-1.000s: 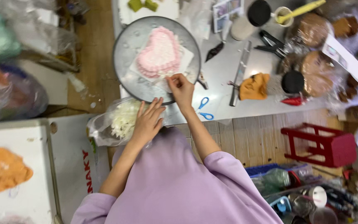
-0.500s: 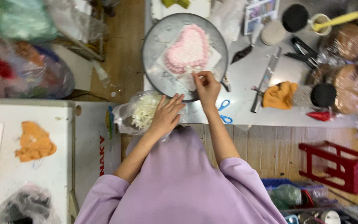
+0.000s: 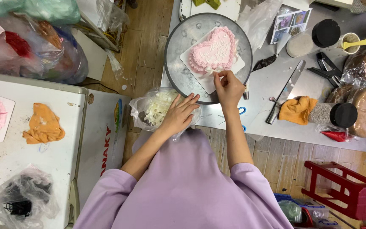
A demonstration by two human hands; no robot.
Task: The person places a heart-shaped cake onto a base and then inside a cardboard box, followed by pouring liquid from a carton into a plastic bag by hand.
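Stainless steel forms the long worktable (image 3: pixel 276 114), on which a round grey metal turntable (image 3: pixel 178 46) is set. A white square board (image 3: pixel 238 68) lies on the turntable, and a pink heart-shaped frosted cake (image 3: pixel 214 51) rests on the board. A clear plastic bag of white shavings (image 3: pixel 155 108) lies at the table's near edge, just beside the turntable. The left hand (image 3: pixel 178 114) is laid flat and spread over that bag, with nothing gripped. The right hand (image 3: pixel 229 87) is pinched shut on a small white piece (image 3: pixel 210 73) at the cake's lower edge; what the piece is cannot be told. The frosting is judged soft and easily marred, so the cake is best taken hold of by its stiff board, never by its sides.
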